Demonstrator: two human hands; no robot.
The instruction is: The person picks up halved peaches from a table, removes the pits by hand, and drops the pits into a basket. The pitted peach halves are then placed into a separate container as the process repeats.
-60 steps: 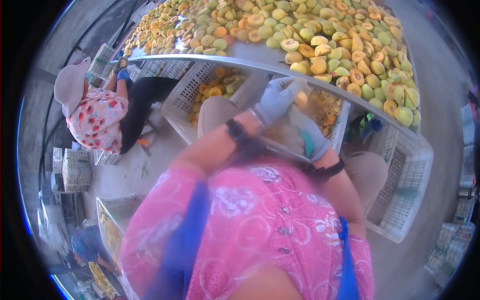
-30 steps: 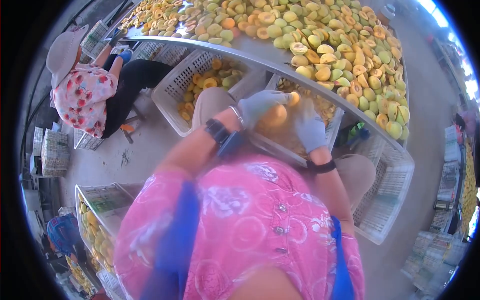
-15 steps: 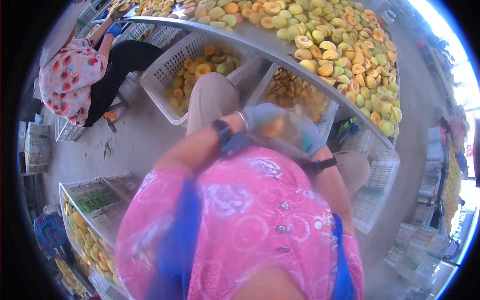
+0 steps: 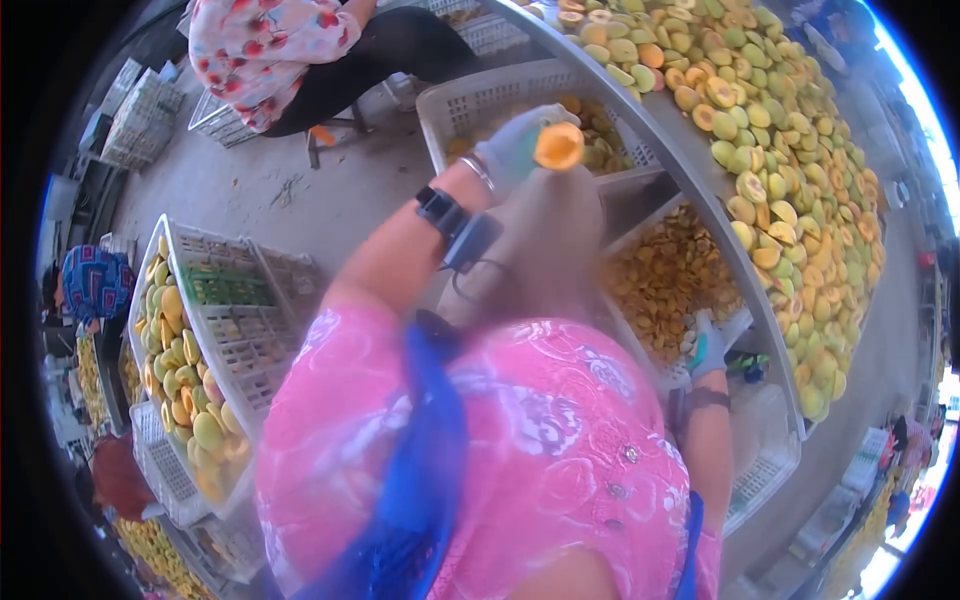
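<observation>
My left hand (image 4: 515,150), in a pale glove, grips a peach half (image 4: 559,146) with its orange cut face showing. It is over a white crate (image 4: 432,125) holding more peach halves, near my knee. My right hand (image 4: 707,345), gloved in white and green, is low at the near edge of another crate, which holds brownish pits and scraps (image 4: 665,275). Its fingers look curled, but what they hold, if anything, is too small to make out.
A metal-edged table (image 4: 690,185) heaped with peach halves (image 4: 790,200) runs along the right. To my left stands a white crate (image 4: 215,290) full of peach halves. A person in a flowered top (image 4: 265,50) sits beyond. Stacked crates (image 4: 145,115) stand at far left.
My hands were together over my lap, blurred around a peach. Now they are apart: the left has moved out with a peach half, the right down to the pit crate. The view has turned.
</observation>
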